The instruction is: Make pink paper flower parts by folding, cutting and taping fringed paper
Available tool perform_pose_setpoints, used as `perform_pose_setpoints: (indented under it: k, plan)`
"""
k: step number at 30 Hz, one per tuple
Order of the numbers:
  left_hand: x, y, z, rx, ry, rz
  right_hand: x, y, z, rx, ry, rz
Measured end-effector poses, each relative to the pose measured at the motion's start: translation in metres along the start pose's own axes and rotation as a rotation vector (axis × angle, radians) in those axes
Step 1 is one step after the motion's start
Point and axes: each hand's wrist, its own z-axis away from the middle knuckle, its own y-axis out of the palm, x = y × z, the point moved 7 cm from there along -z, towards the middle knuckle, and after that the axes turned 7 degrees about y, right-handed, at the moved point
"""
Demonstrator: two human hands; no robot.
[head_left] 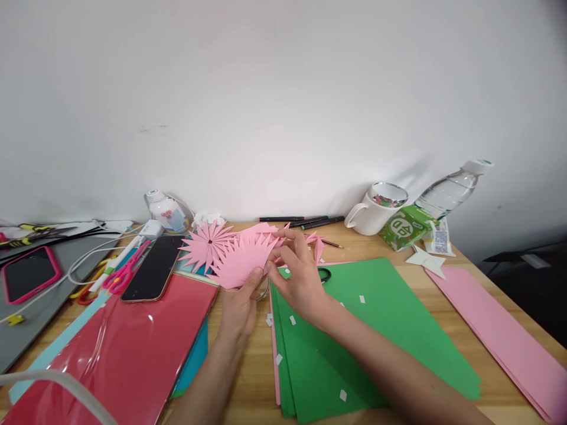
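Observation:
A pleated pink paper fan (243, 260) with a zigzag outer edge is spread above the table. My left hand (241, 304) pinches its lower edge, thumb on top. At the fan's right side, my right hand (296, 274) has its bent fingers closed on the pleats. Behind the fan lies a pink folded-paper rosette (209, 241) with pointed tips and a small dark centre. Pink paper scraps (318, 248) lie just beyond my right hand. Under my right forearm rests a stack of green paper (376, 342) dotted with small white bits (293, 320).
To the left are red paper in clear film (119, 348), a black phone (153, 268) and pink scissors (126, 271). Along the wall stand a small white bottle (167, 211), markers (319, 222), a white mug (374, 209) and a tilted water bottle (452, 189). Pink strips (491, 330) lie right.

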Motion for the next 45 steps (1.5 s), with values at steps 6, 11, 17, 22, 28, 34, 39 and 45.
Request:
perform_pose_setpoints:
  k: [6, 11, 17, 22, 28, 34, 39, 45]
  plan:
    - [0.003, 0.000, -0.001, 0.021, -0.029, 0.035, -0.001, -0.003, -0.005, 0.074, 0.010, -0.147]
    - [0.001, 0.002, -0.002, 0.050, -0.029, 0.040, -0.005, -0.006, -0.008, 0.098, 0.103, -0.271]
    - [0.004, 0.001, -0.002, 0.053, -0.051, 0.039, -0.007, -0.007, -0.008, 0.101, 0.147, -0.269]
    - [0.005, 0.002, -0.001, 0.049, -0.055, 0.032, -0.006, -0.007, -0.010, 0.145, 0.140, -0.219]
    - [0.001, 0.003, -0.001, 0.035, -0.024, 0.005, -0.006, -0.003, -0.007, 0.165, 0.152, -0.188]
    - [0.002, 0.002, -0.001, 0.032, -0.041, -0.005, 0.004, -0.006, -0.002, 0.039, 0.049, -0.062]
    - [0.002, -0.001, 0.000, 0.003, -0.038, -0.035, 0.007, -0.007, 0.001, -0.035, 0.008, 0.017]
    - [0.001, -0.001, 0.000, 0.011, -0.025, -0.058, 0.008, -0.007, 0.001, -0.023, 0.013, -0.001]
